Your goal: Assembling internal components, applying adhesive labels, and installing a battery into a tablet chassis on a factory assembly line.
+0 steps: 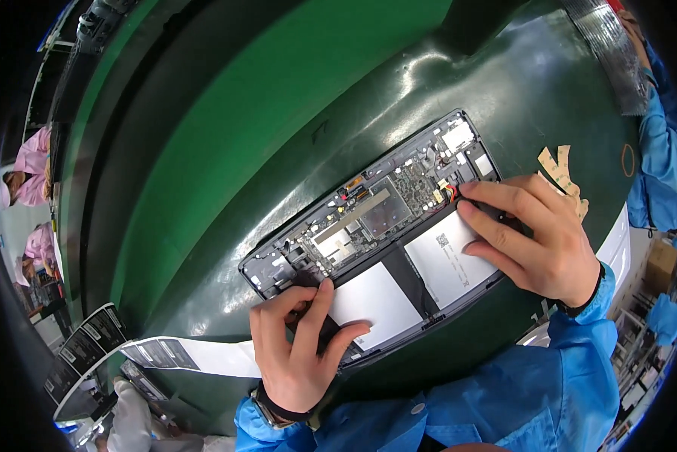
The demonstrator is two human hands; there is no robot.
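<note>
An opened flat electronic device (338, 184) lies slanted in front of me, its circuit board (410, 192) bared along the far side. Across the near side is a battery pack with two silver cells; the left cell (380, 305) and the right cell (447, 252) are split by a dark strip. My left hand (293, 343) grips the pack's left end, thumb on the silver face and fingers bent at its far corner. My right hand (545, 237) holds the right end, thumb on the cell and fingertips beside the red and yellow wires (450, 190). My palms hide both outer ends.
Tan adhesive strips (560, 177) lie right of the device on the green work surface (504, 90). A silvery bag (609, 53) is at the far right, near a blue-sleeved person (658, 151). A strip of printed labels (165, 354) curls at the left. Other people sit beyond.
</note>
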